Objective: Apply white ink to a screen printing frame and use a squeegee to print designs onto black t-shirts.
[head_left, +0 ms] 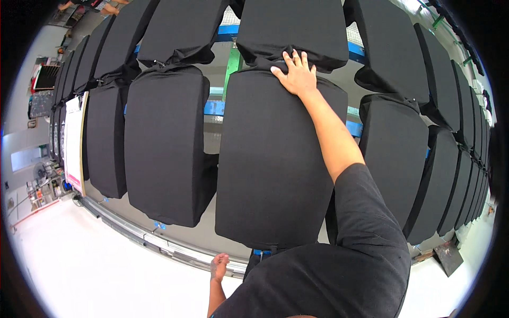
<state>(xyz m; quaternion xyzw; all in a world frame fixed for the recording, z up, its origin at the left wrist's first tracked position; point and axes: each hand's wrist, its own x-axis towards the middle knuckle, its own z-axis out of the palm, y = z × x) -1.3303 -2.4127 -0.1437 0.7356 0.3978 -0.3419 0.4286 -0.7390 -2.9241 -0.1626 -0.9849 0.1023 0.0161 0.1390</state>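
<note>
Nearest the camera: black sleeve and shoulder of the wearer, low in view. Left hand (218,266) hangs loose at the side, fingers slack, holding nothing, above the pale floor (79,265). Right arm reaches up and forward; right hand (297,74) lies flat, fingers spread, pressed on the top edge of the central black cushion (270,164), no grip closed round it, palm contact only. That cushion hangs upright on the rack, its cover pulled smooth down the face; the hand sits where its top meets the gathered fabric of the upper cushion (289,29) above. Judged from this, the central piece looks hung and covered, with only seating or smoothing at its top left in hand. Beside it, a neighbouring cushion (164,143) hangs the same way, just apart. Further out, rows of like black cushions run both ways on a blue-railed rack (214,107), with a metal floor track (138,236) beneath. Far left: a white board (74,140) leaning at the rack end, and workshop clutter beyond, too small to tell.
</note>
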